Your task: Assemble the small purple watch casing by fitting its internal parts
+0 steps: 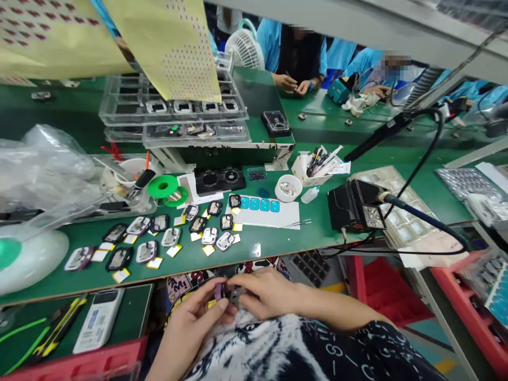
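Note:
Low in the head view, in front of the shirt, my left hand (198, 317) pinches a small purple-edged device (219, 291) between thumb and fingers. My right hand (264, 291) meets it from the other side, fingers bent against the device's right edge; whether they hold a separate part is hidden. A bit of yellow shows below the device. On the green bench (278, 244) beyond lie several similar small housings, such as a white-faced one (146, 252), many with white and yellow tabs. A white sheet (288, 214) carries several blue squares (264, 205), with tweezers (299, 223) at its right.
A white cup (288, 188), a small bottle (310, 194) and a black box (353, 206) with a cable stand toward the right. Green spool (163, 186) and plastic bags (47, 164) are left. Clear trays (174, 114) sit on a shelf. Co-workers' hands (293, 84) work across the bench.

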A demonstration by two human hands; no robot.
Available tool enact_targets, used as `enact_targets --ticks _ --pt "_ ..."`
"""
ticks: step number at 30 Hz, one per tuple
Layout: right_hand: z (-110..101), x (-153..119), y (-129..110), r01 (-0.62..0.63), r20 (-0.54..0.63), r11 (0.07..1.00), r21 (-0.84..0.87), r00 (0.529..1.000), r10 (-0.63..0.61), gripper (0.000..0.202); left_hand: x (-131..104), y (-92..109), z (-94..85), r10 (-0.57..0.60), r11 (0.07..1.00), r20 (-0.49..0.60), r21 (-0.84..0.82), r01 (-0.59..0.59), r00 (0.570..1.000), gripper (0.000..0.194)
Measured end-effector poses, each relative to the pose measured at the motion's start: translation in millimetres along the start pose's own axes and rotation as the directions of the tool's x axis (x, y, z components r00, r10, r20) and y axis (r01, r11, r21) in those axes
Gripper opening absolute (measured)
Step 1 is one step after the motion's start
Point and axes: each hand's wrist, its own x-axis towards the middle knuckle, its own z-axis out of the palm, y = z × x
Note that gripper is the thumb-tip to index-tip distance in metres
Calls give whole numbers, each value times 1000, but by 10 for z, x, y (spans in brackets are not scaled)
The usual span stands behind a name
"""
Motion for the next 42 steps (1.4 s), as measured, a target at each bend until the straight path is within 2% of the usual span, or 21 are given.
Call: enact_targets --ticks 2,5,9,12,15,18,19,21,23,28,30,33,35,37,39,41,42 --pt "57 -13 36 -44 -6 999 27 999 44 52 8 -23 14 1 999 -26 -33 -2 1000 63" --pt "164 -31 69 -86 -94 993 81 991 93 57 15 -3 22 -20 991 -34 -131 15 999 61" --pt "181 -58 51 -34 -252 995 97 966 58 58 10 83 -1 -63 984 60 -163 72 996 58" --pt "-12 -112 5 3 -336 998 64 942 18 47 -6 117 -19 -76 976 104 -195 95 992 58" --pt "-348 -218 -18 -7 -373 1000 20 928 14 36 -3 109 -35 -62 972 102 -220 84 993 58" --pt "-675 -353 56 -58 -465 995 -82 885 13 29 30 79 -78 -66 975 142 -202 94 988 56" --pt "-754 -392 107 -123 -505 987 -106 862 53 27 46 66 -98 -63 976 151 -197 93 986 56" --pt "-854 -452 227 -266 -573 949 -169 810 125 22 75 40 -137 -48 977 148 -200 78 988 54" --pt "-891 -482 330 -386 -600 881 -273 784 158 22 94 19 -158 -23 978 118 -204 47 993 51" --pt "-930 -466 421 -528 -561 669 -523 804 196 39 103 -16 -138 33 995 105 -93 -24 994 47" --pt "-961 -452 439 -558 -541 609 -563 806 238 35 112 -5 -112 64 998 129 -4 -64 990 46" --pt "-991 -435 500 -583 -505 559 -590 806 307 18 162 105 -17 95 978 184 164 -126 978 46" --pt "-988 -423 554 -587 -488 555 -589 806 334 16 233 251 101 186 922 223 297 -248 957 42" --pt "-974 -415 595 -589 -481 563 -579 805 347 17 341 429 257 341 774 285 456 -440 896 35" --pt "-962 -418 607 -585 -477 575 -572 807 347 17 473 607 436 462 532 382 603 -595 800 31" --pt "-958 -440 593 -582 -481 579 -571 808 339 17 608 762 621 502 282 462 712 -643 731 32" --pt "-960 -460 583 -584 -489 576 -572 807 332 17 671 829 710 501 170 487 755 -633 716 32"
